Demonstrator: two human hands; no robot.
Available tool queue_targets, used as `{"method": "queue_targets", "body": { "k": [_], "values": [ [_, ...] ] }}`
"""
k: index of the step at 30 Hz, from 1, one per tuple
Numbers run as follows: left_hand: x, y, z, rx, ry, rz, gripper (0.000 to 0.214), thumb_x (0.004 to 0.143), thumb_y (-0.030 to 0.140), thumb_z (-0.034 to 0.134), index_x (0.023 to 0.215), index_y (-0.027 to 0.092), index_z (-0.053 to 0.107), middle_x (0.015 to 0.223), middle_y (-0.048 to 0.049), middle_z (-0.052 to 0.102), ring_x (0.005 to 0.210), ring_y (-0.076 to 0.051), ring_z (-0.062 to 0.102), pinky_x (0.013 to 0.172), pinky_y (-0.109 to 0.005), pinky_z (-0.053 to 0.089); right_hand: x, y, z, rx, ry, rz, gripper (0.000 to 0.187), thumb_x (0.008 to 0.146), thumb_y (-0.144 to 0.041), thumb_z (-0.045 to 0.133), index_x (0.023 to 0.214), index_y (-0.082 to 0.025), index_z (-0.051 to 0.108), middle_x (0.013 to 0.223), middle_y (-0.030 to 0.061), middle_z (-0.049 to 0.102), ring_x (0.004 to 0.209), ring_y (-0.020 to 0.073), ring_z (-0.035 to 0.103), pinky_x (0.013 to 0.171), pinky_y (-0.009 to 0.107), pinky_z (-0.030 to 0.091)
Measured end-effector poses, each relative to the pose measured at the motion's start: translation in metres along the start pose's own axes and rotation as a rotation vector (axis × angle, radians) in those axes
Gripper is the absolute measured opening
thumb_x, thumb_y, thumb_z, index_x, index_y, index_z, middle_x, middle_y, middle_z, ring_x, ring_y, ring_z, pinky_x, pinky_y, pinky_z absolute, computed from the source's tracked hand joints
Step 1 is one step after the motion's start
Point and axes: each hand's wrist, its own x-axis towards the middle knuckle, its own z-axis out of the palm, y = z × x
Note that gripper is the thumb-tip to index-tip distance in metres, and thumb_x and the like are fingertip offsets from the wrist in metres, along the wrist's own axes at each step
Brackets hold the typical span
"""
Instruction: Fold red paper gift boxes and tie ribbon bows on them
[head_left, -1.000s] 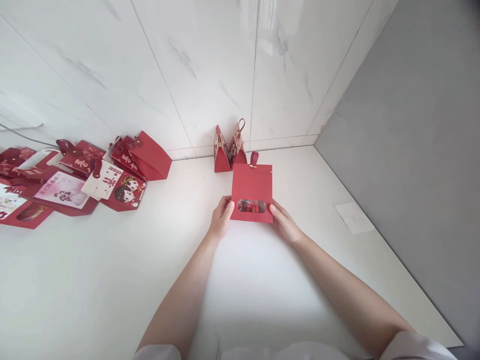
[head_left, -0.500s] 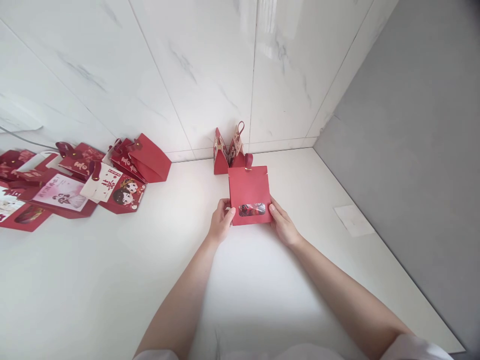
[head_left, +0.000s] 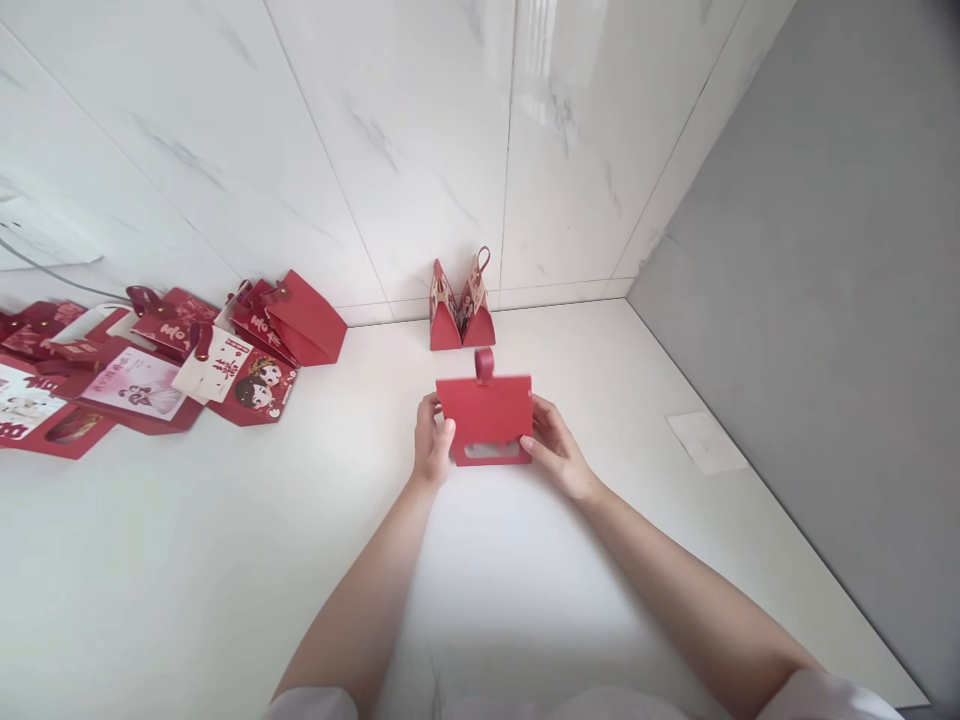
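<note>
Between my two hands is a red gift box with a clear window low on its near face and a dark red loop handle on top. My left hand grips its left side, thumb on the near face. On the right side my right hand holds it, thumb beside the window and fingers behind. The fingertips at the back are hidden by the box. Beyond it, two slim patterned red gift boxes stand side by side against the wall.
Several red and printed gift boxes lie grouped at the left, some overlapping. A white paper rests near the right edge of the white table. Marbled tiles rise behind, and a grey surface borders the right.
The held gift box has come nearer to me and tilted, so its near face looks shorter and its handle stands up. A gap now shows before the two boxes at the wall.
</note>
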Motion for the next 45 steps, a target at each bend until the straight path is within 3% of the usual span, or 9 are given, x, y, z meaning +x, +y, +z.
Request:
{"method": "queue_targets", "body": {
  "k": [4,8,12,14,17,21,29,34,45],
  "values": [
    [0.005,0.019,-0.003,-0.075,-0.026,0.099,0.053,0.087,0.060,0.046,0.117,0.018,0.054,0.111,-0.0129,0.062,0.103,-0.026,0.060,0.086,-0.038,0.047,-0.007,0.001,0.001,-0.204,-0.009,-0.065,0.061,0.088,-0.043,0.061,0.141,-0.029,0.035,0.144,0.0091,0.044,0.134,0.0264,0.041,0.113,0.048,0.031],
    [0.012,0.055,-0.002,0.006,-0.138,0.047,0.037,0.085,0.047,0.060,0.108,0.019,0.062,0.101,-0.0089,0.067,0.093,-0.022,0.064,0.081,-0.033,0.050,-0.010,-0.010,0.009,-0.278,0.019,-0.168,0.057,0.088,-0.042,0.061,0.138,-0.028,0.038,0.141,0.0097,0.046,0.130,0.0252,0.044,0.110,0.044,0.036],
    [0.017,0.092,0.002,0.188,-0.243,-0.009,0.020,0.081,0.036,0.068,0.092,0.019,0.071,0.093,-0.0055,0.071,0.089,-0.019,0.066,0.081,-0.029,0.051,0.002,-0.046,0.015,-0.345,0.030,-0.199,0.035,0.092,-0.039,0.056,0.124,-0.025,0.052,0.124,0.0080,0.059,0.112,0.0215,0.058,0.096,0.036,0.046],
    [0.019,0.101,0.004,0.229,-0.251,-0.020,0.019,0.079,0.035,0.071,0.087,0.018,0.072,0.087,-0.0045,0.071,0.084,-0.018,0.066,0.078,-0.028,0.052,0.014,-0.072,0.015,-0.414,-0.064,-0.178,0.022,0.093,-0.039,0.053,0.105,-0.022,0.062,0.104,0.0052,0.067,0.093,0.0190,0.063,0.083,0.032,0.050],
    [0.023,0.105,0.005,0.257,-0.237,-0.041,0.018,0.078,0.035,0.071,0.083,0.018,0.072,0.083,-0.0036,0.071,0.079,-0.017,0.066,0.075,-0.027,0.052,0.030,-0.107,0.012,-0.543,-0.260,-0.169,0.019,0.091,-0.037,0.055,0.091,-0.021,0.066,0.091,0.0020,0.069,0.084,0.0176,0.063,0.078,0.031,0.048],
    [0.025,0.106,0.004,0.250,-0.283,-0.088,0.020,0.081,0.037,0.068,0.083,0.018,0.073,0.085,-0.0039,0.073,0.082,-0.018,0.067,0.078,-0.028,0.052,0.036,-0.133,0.014,-0.556,-0.239,-0.193,0.019,0.091,-0.036,0.054,0.088,-0.022,0.067,0.090,0.0014,0.070,0.085,0.0168,0.063,0.079,0.030,0.048],
    [0.026,0.113,0.000,0.261,-0.374,-0.160,0.024,0.083,0.039,0.065,0.088,0.017,0.072,0.089,-0.0048,0.072,0.087,-0.019,0.067,0.082,-0.031,0.052,0.029,-0.134,0.017,-0.521,-0.267,-0.152,0.017,0.091,-0.036,0.054,0.088,-0.021,0.062,0.089,0.0017,0.067,0.086,0.0158,0.063,0.076,0.029,0.049],
    [0.025,0.120,-0.004,0.369,-0.392,-0.132,0.022,0.082,0.039,0.064,0.090,0.019,0.072,0.092,-0.0038,0.072,0.089,-0.019,0.066,0.082,-0.029,0.051,0.030,-0.130,0.010,-0.680,-0.285,-0.103,0.014,0.091,-0.033,0.054,0.087,-0.022,0.063,0.086,0.0009,0.067,0.078,0.0159,0.061,0.074,0.031,0.048],
    [0.018,0.145,-0.010,0.720,-0.482,0.043,0.017,0.089,0.031,0.054,0.080,0.019,0.063,0.068,0.0021,0.059,0.057,-0.010,0.048,0.055,-0.023,0.038,0.030,-0.130,0.019,-0.672,-0.374,-0.181,0.011,0.090,-0.023,0.053,0.090,-0.022,0.064,0.090,0.0008,0.068,0.082,0.0149,0.062,0.075,0.028,0.047]
  ]
}}
